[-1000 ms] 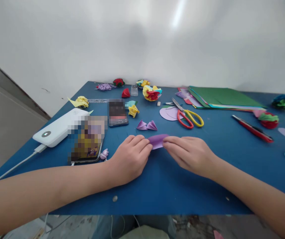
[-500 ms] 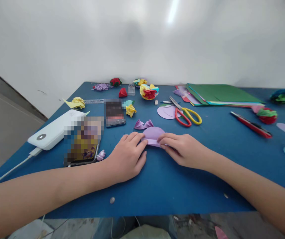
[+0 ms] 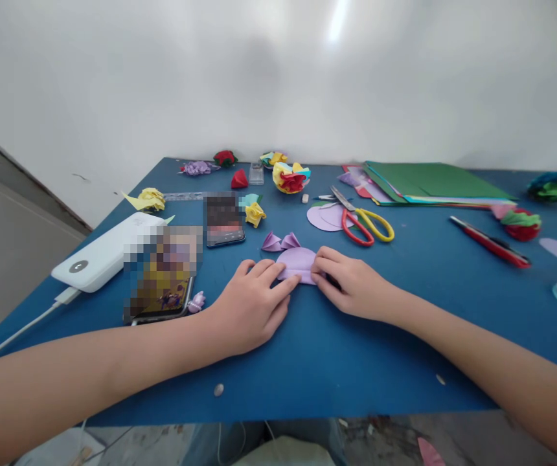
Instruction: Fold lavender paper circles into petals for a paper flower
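Observation:
A purple paper circle (image 3: 296, 260) lies on the blue table with a narrow strip along its near edge folded over. My left hand (image 3: 258, 304) holds the circle's left side down, its index fingertip pressing on the fold. At the right edge, my right hand (image 3: 349, 283) has its fingers drawn together in a pinch on the paper; its fingertips partly hide that edge. Just beyond the circle sit two small folded purple paper pieces (image 3: 281, 242). Scissors (image 3: 363, 220) with one red and one yellow handle rest partly over more purple paper circles (image 3: 326, 219).
Left of my hands are a phone (image 3: 169, 285), a white power bank (image 3: 108, 252) with a cable, and another phone (image 3: 225, 220). Paper flowers (image 3: 291, 178) stand along the back. A stack of coloured paper (image 3: 434, 181) and a red utility knife (image 3: 492, 243) lie right.
The folded strip now lies flatter. My left index finger has slid right along the fold, and my right fingers have drawn closer together at the right edge.

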`<state>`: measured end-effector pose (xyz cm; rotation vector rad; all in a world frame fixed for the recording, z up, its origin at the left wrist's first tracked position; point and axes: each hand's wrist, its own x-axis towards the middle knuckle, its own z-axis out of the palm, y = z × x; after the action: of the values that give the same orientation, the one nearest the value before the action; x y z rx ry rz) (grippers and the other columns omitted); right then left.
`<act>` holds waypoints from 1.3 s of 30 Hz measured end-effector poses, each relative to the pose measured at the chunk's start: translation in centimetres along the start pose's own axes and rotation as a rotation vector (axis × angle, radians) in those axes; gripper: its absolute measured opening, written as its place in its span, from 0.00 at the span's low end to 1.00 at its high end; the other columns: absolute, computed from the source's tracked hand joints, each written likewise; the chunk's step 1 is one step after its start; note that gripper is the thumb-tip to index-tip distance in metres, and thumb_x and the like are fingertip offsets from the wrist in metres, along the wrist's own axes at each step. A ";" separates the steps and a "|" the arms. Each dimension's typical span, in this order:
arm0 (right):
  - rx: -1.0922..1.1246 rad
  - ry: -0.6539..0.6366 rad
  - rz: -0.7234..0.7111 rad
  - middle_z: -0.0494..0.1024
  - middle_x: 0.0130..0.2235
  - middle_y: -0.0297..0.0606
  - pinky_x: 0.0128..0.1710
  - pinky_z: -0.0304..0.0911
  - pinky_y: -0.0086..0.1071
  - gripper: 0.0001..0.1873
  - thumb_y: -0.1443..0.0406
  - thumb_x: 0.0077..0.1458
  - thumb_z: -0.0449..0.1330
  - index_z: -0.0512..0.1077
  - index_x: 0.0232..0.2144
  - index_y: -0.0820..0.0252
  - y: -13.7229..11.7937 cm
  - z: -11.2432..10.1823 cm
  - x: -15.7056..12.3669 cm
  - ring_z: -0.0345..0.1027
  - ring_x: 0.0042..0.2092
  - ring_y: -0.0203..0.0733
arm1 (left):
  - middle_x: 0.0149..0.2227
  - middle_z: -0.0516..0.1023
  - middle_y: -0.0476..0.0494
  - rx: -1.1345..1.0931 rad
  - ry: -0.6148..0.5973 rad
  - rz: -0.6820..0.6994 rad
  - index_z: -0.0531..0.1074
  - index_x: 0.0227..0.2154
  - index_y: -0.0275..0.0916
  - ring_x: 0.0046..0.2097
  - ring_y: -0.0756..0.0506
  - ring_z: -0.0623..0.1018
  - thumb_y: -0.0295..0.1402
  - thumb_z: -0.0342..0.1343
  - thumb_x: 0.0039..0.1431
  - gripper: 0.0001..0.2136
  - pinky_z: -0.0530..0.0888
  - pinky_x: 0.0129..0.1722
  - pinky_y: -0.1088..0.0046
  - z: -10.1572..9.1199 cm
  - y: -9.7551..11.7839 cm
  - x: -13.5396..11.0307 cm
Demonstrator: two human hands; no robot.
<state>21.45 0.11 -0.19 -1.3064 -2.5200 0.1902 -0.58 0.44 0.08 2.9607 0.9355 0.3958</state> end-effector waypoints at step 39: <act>-0.304 0.106 -0.239 0.72 0.35 0.39 0.29 0.57 0.28 0.15 0.64 0.61 0.46 0.70 0.42 0.62 0.8 0.9 -0.5 0.65 0.30 0.34 | 0.55 0.62 0.32 0.076 -0.081 0.022 0.61 0.54 0.33 0.54 0.35 0.62 0.36 0.36 0.63 0.21 0.62 0.47 0.54 -0.1 0.3 0.0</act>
<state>22.04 0.18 -1.29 -1.0664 -2.6571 -0.3166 -0.48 0.19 0.21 3.0320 0.9310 0.2438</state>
